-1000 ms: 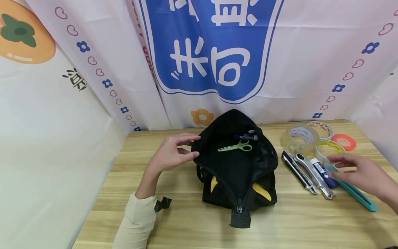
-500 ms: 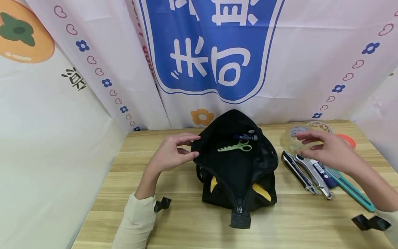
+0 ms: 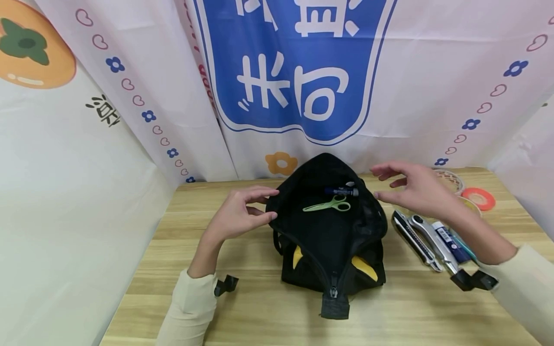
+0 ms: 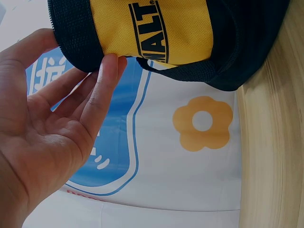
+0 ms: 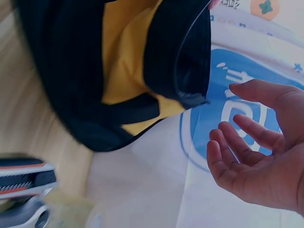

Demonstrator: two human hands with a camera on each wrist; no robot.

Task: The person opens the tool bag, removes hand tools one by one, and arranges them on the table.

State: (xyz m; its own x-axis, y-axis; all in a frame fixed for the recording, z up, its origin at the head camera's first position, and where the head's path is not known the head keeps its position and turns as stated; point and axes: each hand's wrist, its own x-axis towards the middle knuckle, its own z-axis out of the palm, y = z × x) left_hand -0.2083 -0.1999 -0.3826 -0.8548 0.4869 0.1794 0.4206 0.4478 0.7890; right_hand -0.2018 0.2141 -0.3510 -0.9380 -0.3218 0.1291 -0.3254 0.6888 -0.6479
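Note:
A black and yellow tool bag (image 3: 307, 274) stands unzipped on the table, its mouth spread wide. Inside lie green scissors (image 3: 319, 207) and a dark blue glue stick (image 3: 335, 191). My left hand (image 3: 242, 211) holds the bag's left rim; in the left wrist view, fingertips of the left hand (image 4: 57, 109) meet the zip band and the yellow side. My right hand (image 3: 415, 190) holds nothing, with fingers loosely bent beside the right rim. A small gap separates the right hand (image 5: 256, 147) from the bag (image 5: 126, 52) in the right wrist view.
Right of the bag lie a black utility knife (image 3: 413, 240), a silver one (image 3: 433, 240), a glue stick (image 3: 452, 243) and a partly covered teal cutter (image 3: 464, 246). Tape rolls sit behind, one of them red (image 3: 478, 198). A printed cloth (image 3: 411, 96) hangs at the back.
My right hand has moved left from above the cutters and glue stick, past the tape rolls, to the bag's right rim. The left hand and the bag have stayed in place.

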